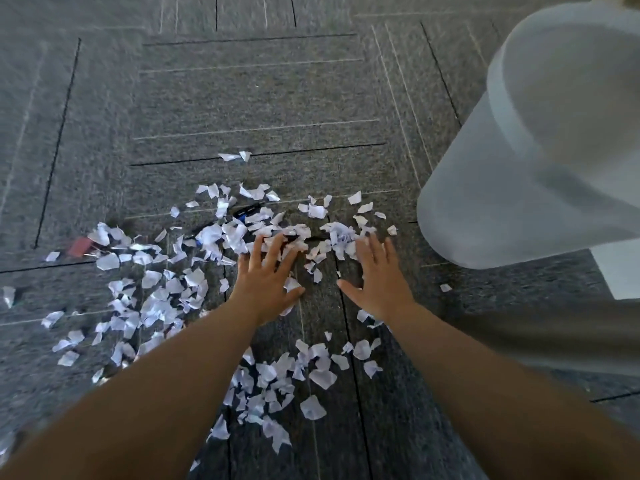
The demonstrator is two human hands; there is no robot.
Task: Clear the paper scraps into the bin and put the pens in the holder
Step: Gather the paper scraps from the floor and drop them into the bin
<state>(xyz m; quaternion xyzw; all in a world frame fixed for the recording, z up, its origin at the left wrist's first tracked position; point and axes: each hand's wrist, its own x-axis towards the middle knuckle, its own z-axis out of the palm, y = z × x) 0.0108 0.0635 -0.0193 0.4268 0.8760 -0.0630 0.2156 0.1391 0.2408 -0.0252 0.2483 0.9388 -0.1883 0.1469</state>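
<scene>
Left hand (pixel 268 277): we see fingers spread flat on the scraps, gripping nothing.
Right hand (pixel 377 278): same, splayed.
Paper scraps (pixel 156 299): scattered over the carpet (pixel 242 98).
Pen (pixel 247 212): half buried among scraps.
Bin (pixel 540 161): right, blurred.

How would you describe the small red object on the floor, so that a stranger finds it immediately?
Start from the grey carpet and follow the scattered paper scraps to their far left edge. There, left of the left hand, lies the small red object. It is the only red thing among white scraps.
</scene>
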